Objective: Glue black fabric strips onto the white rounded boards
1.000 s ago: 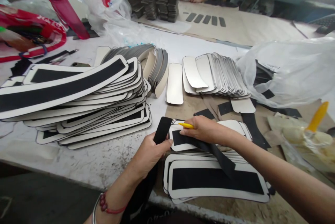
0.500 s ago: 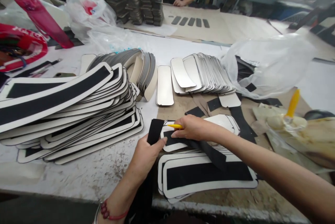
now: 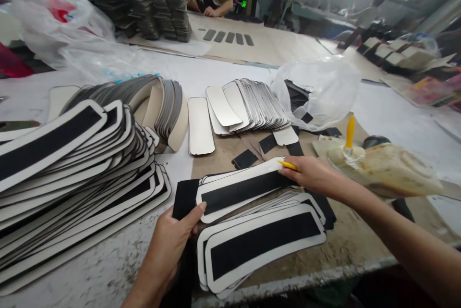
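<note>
Centre frame: left hand (image 3: pixel 172 240) pinches the black strip (image 3: pixel 184 196) end; right hand (image 3: pixel 312 175), fingers closed on a yellow tool (image 3: pixel 287 165), presses the top panel (image 3: pixel 242 187). Strip looks light, floppy; grip its ends.

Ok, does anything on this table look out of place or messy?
Mostly orderly. The big pile of black-striped panels at left is slumped and fanned out, not squared. Loose black scraps lie scattered on the brown paper. The panel between the left hand and right hand sits skewed across its stack.
</note>
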Motion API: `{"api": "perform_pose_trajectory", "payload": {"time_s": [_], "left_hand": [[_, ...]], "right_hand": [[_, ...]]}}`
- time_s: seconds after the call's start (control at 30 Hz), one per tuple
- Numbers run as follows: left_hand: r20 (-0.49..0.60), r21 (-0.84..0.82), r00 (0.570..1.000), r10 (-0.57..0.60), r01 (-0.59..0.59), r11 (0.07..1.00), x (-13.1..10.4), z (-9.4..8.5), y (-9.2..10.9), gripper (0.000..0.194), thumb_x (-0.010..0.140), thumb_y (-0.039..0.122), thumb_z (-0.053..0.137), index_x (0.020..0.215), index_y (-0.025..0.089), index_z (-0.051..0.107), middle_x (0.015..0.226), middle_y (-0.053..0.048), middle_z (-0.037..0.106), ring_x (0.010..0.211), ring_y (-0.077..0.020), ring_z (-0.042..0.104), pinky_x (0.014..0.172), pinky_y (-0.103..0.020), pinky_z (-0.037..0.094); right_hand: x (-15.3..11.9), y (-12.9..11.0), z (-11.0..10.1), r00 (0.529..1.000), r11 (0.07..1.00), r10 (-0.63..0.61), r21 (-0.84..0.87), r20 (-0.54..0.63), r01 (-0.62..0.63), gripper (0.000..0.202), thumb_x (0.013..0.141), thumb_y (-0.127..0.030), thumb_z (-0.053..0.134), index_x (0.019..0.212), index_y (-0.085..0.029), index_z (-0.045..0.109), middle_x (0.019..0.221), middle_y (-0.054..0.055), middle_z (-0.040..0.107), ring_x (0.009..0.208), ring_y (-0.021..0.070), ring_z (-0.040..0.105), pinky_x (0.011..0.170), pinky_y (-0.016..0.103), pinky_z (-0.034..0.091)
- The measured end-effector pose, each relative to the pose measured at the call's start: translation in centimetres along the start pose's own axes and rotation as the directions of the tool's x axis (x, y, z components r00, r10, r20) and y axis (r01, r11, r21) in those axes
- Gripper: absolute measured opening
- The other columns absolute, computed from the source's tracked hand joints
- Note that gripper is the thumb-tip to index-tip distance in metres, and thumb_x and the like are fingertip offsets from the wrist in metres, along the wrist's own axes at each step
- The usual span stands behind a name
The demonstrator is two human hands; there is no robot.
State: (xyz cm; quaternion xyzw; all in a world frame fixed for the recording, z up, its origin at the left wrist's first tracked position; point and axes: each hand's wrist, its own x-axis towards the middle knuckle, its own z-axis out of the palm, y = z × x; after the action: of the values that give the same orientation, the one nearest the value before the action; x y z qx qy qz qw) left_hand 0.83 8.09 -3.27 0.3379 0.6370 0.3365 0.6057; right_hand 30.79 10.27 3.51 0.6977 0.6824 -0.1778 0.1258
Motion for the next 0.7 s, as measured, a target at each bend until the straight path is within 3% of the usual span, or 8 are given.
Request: {"api": "perform_pose_trajectory", "payload": {"time_s": [0.17,0.33,0.7], "left_hand": [[-0.028,-0.003,0.999,-0.031,0.031,1.000,0.2,0.0,-0.3,0.041,0.057,0.043,0.077,0.053,0.017,0.046,0.043,0.006,0.045,0.041,-0.0079,0.039,0.041,-0.019,0.032],[-0.039,-0.011,0.993,-0.109,0.109,0.994,0.1,-0.1,-0.2,0.041,0.054,0.046,0.078,0.060,0.016,0.050,0.044,0.006,0.046,0.041,-0.0088,0.040,0.040,-0.020,0.034],[-0.061,0.014,0.988,-0.141,0.142,0.990,0.2,-0.1,-0.3,0.040,0.054,0.044,0.079,0.057,0.017,0.049,0.045,0.005,0.047,0.042,-0.0092,0.041,0.041,-0.020,0.035]], "right_hand": [[0.8,-1.6,0.4,0.995,0.982,0.080,-0.168,-0.053,-0.088,0.033,0.089,-0.046,0.041,0.094,-0.020,0.060,0.087,0.010,0.066,0.084,0.0261,0.061,0.065,0.030,0.038],[1.2,-1.9,0.1,0.995,0.978,0.083,-0.187,-0.048,-0.091,0.035,0.089,-0.047,0.042,0.096,-0.018,0.061,0.089,0.011,0.067,0.084,0.0246,0.063,0.068,0.029,0.041],[2.0,-1.7,0.5,0.997,0.983,0.074,-0.168,-0.015,-0.075,0.035,0.088,-0.048,0.043,0.095,-0.018,0.061,0.086,0.013,0.068,0.083,0.0267,0.064,0.066,0.032,0.043]]}}
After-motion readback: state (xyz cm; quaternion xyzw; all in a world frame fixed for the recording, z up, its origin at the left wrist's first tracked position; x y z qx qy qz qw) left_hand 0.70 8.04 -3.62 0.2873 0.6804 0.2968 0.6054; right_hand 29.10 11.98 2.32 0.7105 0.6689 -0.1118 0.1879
